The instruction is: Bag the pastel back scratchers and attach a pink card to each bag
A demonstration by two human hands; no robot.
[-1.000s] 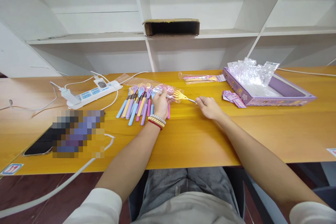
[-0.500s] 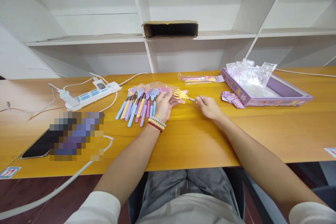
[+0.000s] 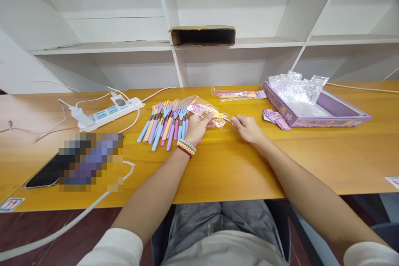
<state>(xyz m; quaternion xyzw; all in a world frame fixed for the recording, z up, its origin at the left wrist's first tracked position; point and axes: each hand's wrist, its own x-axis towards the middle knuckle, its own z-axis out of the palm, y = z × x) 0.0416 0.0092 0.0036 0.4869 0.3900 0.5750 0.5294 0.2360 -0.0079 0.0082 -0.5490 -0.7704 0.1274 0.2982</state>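
My left hand (image 3: 198, 128) is closed on a clear plastic bag (image 3: 199, 107), which also has something pink in it. My right hand (image 3: 247, 127) grips a back scratcher by its handle end, mostly hidden in the fingers. The yellow claw head of this back scratcher (image 3: 220, 115) lies inside the mouth of the bag, and a short metal rod shows between bag and fingers. Left of my left hand, several back scratchers (image 3: 161, 126) with blue, purple, yellow and pink handles lie in a pile on the table, claw heads pointing away from me.
A purple box (image 3: 335, 121) holding clear bags (image 3: 294, 85) stands at the right, with small purple cards (image 3: 276, 119) beside it. Behind my hands lies a packed bag (image 3: 238, 94). On the left are a power strip (image 3: 110, 113), cables and a dark phone-like slab (image 3: 43, 173).
My left hand has come slightly nearer me and right, drawing the bag over the yellow claw head. The bag now covers the head and reaches the metal rod. My right hand has barely moved.
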